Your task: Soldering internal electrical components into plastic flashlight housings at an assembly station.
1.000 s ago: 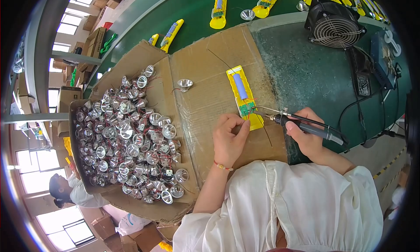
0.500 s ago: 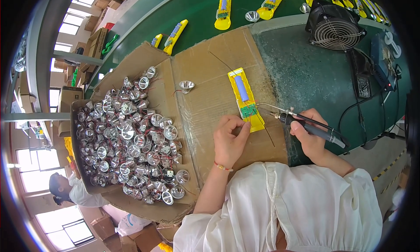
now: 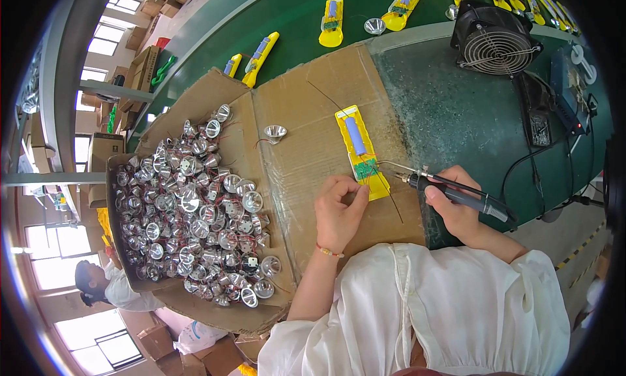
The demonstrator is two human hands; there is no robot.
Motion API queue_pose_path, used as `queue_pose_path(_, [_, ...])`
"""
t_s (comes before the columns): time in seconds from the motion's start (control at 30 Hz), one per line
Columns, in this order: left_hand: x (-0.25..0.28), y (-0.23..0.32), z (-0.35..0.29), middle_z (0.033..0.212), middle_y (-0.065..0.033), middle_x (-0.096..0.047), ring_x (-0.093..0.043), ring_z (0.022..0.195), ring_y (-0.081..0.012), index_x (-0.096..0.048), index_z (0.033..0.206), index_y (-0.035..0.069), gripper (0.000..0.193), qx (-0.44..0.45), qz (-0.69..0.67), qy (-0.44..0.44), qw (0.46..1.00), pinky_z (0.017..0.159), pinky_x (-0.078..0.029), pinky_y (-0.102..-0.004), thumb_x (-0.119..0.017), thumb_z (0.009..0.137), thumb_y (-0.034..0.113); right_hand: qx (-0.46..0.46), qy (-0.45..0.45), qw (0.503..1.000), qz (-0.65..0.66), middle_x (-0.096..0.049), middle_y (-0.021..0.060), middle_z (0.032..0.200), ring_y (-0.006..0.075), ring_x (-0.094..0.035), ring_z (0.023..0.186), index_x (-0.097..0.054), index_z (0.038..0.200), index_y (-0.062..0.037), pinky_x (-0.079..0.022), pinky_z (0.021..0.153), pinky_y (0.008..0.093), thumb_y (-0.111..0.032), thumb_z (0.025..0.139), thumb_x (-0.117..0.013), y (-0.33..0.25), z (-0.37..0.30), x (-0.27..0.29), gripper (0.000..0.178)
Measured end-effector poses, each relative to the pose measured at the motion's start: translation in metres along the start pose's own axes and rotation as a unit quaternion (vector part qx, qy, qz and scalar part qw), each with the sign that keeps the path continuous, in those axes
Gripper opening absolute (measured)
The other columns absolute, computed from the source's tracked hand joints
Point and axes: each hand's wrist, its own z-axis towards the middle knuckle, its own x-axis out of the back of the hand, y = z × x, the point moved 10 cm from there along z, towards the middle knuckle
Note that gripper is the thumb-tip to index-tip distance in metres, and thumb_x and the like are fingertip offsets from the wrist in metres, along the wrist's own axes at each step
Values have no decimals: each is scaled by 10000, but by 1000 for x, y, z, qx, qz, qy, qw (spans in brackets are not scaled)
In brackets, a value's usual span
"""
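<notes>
A yellow plastic housing (image 3: pixel 377 192) lies on the cardboard in front of me, with a purple cylindrical battery (image 3: pixel 355 136) and a small green circuit board (image 3: pixel 365 170) in it. My left hand (image 3: pixel 340 206) is pinched at the board's near edge, closed on a thin wire partly hidden by the fingertips. In my right hand (image 3: pixel 456 210) is a soldering iron (image 3: pixel 471 201) with a thin metal feed tube. The tube's end and the iron's tip point at the board's right side; whether they touch it I cannot tell. Thin dark wires stick out past the housing.
On the left, a cardboard box (image 3: pixel 140 281) is heaped with shiny reflector cups. One loose reflector cup (image 3: pixel 274 133) lies beside the housing. A black fan (image 3: pixel 499 43) and a blue soldering station (image 3: pixel 569 92) stand at right. Several yellow housings, including one (image 3: pixel 331 25), lie along the far green surface.
The whole view has shifted slightly. Both hands, the soldering iron and the housing keep nearly the same places relative to each other.
</notes>
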Motion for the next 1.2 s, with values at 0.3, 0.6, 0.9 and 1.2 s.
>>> queue_pose_path(0.3, [-1, 2, 0, 809, -46, -550, -531, 669, -99, -605, 739, -5, 60, 5, 4, -2, 1000, 585, -434, -223, -647, 754, 35, 25, -29, 999, -25, -580, 22, 642, 50, -517, 558, -555, 833, -7, -408, 488, 210, -82, 772, -655, -3, 3, -7, 139])
queue_pose_path(0.6, [2, 1, 0, 799, -71, -567, -550, 689, -158, -605, 732, 3, 73, -4, 13, 7, 1000, 618, -443, -260, -656, 735, 54, 0, 7, 1000, 20, -592, 33, 677, 58, -534, 604, -552, 851, -4, -430, 539, 209, -95, 785, -647, -1, 2, 3, 147])
queue_pose_path(0.9, [1, -2, 1, 791, -92, -579, -559, 678, -197, -602, 719, 5, 82, 5, 10, 12, 1000, 614, -444, -280, -656, 725, 66, 3, 6, 1000, -3, -593, 31, 684, 56, -519, 599, -561, 841, -6, -421, 534, 210, -93, 776, -653, 1, 4, 5, 143])
queue_pose_path(1.2, [2, 1, 2, 778, -100, -579, -564, 667, -204, -605, 711, 1, 81, -2, 13, 15, 1000, 597, -447, -284, -658, 718, 62, 24, -3, 999, -34, -587, 35, 672, 63, -521, 581, -559, 842, -4, -415, 518, 218, -91, 782, -649, -8, 4, 2, 139])
